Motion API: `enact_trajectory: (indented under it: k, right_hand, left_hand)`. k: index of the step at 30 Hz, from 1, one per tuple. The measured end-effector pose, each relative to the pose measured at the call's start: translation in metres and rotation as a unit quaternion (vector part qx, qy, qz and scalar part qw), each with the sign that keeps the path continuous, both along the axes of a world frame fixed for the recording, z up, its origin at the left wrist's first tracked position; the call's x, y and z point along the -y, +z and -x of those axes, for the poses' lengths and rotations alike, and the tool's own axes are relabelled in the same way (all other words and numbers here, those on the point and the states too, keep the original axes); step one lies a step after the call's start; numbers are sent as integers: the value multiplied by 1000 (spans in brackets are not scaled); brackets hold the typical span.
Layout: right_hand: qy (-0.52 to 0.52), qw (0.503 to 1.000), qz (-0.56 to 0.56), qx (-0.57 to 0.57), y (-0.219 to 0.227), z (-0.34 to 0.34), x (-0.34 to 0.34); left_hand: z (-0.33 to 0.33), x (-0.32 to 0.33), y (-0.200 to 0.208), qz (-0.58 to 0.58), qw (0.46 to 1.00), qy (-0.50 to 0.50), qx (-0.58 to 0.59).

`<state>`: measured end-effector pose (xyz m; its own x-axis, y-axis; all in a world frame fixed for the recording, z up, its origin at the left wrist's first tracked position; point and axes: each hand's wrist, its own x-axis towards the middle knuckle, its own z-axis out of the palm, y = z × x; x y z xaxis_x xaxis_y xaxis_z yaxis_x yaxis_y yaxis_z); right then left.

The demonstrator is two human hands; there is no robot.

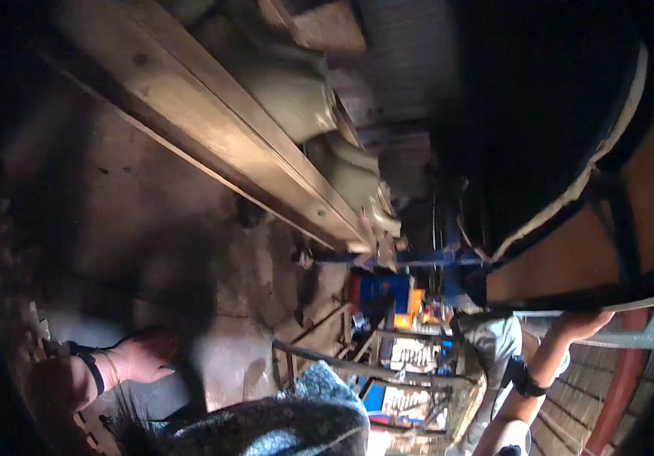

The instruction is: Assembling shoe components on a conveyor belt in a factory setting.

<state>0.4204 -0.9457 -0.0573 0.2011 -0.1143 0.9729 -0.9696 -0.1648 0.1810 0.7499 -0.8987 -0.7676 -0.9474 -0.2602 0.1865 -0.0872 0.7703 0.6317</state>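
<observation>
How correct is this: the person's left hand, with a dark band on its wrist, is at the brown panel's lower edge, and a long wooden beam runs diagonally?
One word is wrong: the head view shows the right hand at the lower edge of the brown panel, not the left hand. The dark band on its wrist and the diagonal wooden beam are right.

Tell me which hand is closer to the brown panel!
Right. The right hand is just below the brown panel, near its lower edge; the left hand is far off, low on the picture's left side.
</observation>
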Motion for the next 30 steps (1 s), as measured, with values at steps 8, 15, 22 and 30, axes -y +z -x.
enact_trajectory:
  k: [8,15,22,30]
  right_hand:
    - [-79,996,-18,-46,9,4,-5]
    - [-48,996,-60,-42,17,-8,-13]
    - [-378,861,13,-341,54,16,-41]
    - [-42,992,-98,-64,22,7,-20]
  left_hand:
    - [5,-3,-4,-16,999,31,12]
    - [3,-3,-1,-43,998,8,45]
    - [4,-7,-7,-40,998,-2,51]
    - [13,5,8,-47,997,10,57]
